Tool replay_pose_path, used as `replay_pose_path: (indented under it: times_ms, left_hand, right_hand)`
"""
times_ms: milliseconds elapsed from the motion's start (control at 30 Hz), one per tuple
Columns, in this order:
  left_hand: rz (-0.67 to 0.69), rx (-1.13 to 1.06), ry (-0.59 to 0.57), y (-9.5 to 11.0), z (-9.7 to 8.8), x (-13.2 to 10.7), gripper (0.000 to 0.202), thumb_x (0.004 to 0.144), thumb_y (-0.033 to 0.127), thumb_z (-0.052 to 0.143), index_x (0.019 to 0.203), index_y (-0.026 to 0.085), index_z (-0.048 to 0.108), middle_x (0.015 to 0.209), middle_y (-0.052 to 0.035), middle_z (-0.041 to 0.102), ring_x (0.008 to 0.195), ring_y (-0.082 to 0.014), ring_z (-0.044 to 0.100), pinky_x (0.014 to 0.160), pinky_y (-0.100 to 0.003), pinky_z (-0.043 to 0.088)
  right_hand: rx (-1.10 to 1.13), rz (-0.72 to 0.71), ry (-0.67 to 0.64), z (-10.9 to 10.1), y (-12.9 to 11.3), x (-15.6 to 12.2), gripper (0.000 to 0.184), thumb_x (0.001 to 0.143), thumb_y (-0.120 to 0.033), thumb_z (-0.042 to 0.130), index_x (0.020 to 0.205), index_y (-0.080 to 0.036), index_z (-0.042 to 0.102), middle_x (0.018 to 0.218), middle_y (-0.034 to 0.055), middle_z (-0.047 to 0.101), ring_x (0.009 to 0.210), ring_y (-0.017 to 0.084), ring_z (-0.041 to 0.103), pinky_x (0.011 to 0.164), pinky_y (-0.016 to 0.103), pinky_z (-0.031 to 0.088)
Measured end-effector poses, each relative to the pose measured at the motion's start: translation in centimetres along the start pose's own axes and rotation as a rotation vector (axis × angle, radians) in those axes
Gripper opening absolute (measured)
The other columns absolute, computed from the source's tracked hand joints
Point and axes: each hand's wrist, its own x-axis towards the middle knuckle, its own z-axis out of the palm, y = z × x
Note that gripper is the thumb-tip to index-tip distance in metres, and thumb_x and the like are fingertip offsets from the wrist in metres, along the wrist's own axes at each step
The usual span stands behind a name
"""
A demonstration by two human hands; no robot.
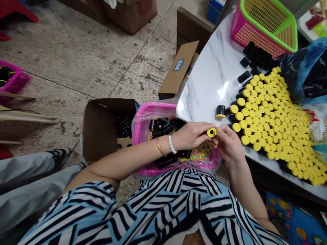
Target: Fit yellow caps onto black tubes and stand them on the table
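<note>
My left hand (194,135) and my right hand (228,143) meet in front of me, both closed on one small tube with a yellow cap (211,132). They hover over a pink basket (143,119) in my lap that holds black tubes (163,126) and small coloured candies (198,154). To the right, on the white marble table (209,81), lie several rows of black tubes with yellow caps (276,115). One short black tube with a yellow rim (220,111) stands alone beside the rows.
A pile of uncapped black tubes (257,58) lies beyond the rows, next to a pink and green basket (265,25). A blue plastic bag (304,64) sits at the right. Open cardboard boxes (102,127) stand on the floor. Another person's legs (30,177) are at left.
</note>
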Motion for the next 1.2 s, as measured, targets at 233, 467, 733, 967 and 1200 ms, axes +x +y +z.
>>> replay_pose_path:
  times_ms: [233,467,733,967,1200]
  left_hand:
    - [-0.107,-0.04,0.072,-0.3,0.9,0.5,0.029,0.091,0.022,0.071,0.119,0.017,0.067,0.1,-0.0051,0.077,0.085,-0.0141,0.072,0.08,-0.026,0.057]
    - [-0.146,-0.016,0.254,-0.2,1.5,0.5,0.03,0.086,0.023,0.077,0.114,0.015,0.069,0.103,-0.0051,0.077,0.075,-0.0104,0.068,0.076,-0.024,0.057]
    - [-0.216,0.064,0.157,0.3,1.5,0.3,0.014,0.087,0.014,0.067,0.101,0.016,0.064,0.094,-0.0042,0.068,0.085,-0.0158,0.064,0.078,-0.029,0.054]
    - [-0.204,0.248,0.014,0.4,-3.1,2.6,0.022,0.089,0.022,0.068,0.11,0.017,0.065,0.104,-0.007,0.061,0.088,-0.0171,0.062,0.082,-0.031,0.054]
    - [-0.193,0.307,0.003,-3.1,-5.6,7.6,0.032,0.084,0.015,0.065,0.115,0.019,0.064,0.104,-0.0044,0.07,0.083,-0.0153,0.065,0.08,-0.03,0.053]
  right_hand:
    - [-0.343,-0.123,0.085,0.9,-0.7,0.8,0.026,0.089,-0.037,0.074,0.09,-0.026,0.05,0.064,-0.0089,0.055,0.044,0.008,0.051,0.043,0.021,0.047]
    - [-0.715,-0.377,0.178,1.2,-0.4,-0.6,0.025,0.096,-0.04,0.064,0.118,-0.027,0.063,0.077,-0.0027,0.056,0.058,0.012,0.054,0.052,0.027,0.048]
    - [-1.232,-0.657,0.161,2.3,-1.0,-1.2,0.009,0.096,-0.026,0.064,0.104,-0.022,0.065,0.096,0.0039,0.057,0.083,0.018,0.057,0.072,0.034,0.052]
    - [-1.481,-0.842,0.16,0.5,-3.2,-1.3,0.041,0.098,-0.023,0.062,0.138,-0.026,0.057,0.117,0.0084,0.067,0.109,0.026,0.06,0.098,0.044,0.05]
    - [-2.185,-0.833,0.016,0.5,-7.4,2.2,0.025,0.097,-0.019,0.055,0.118,-0.02,0.069,0.115,0.0145,0.068,0.137,0.037,0.045,0.122,0.055,0.024]
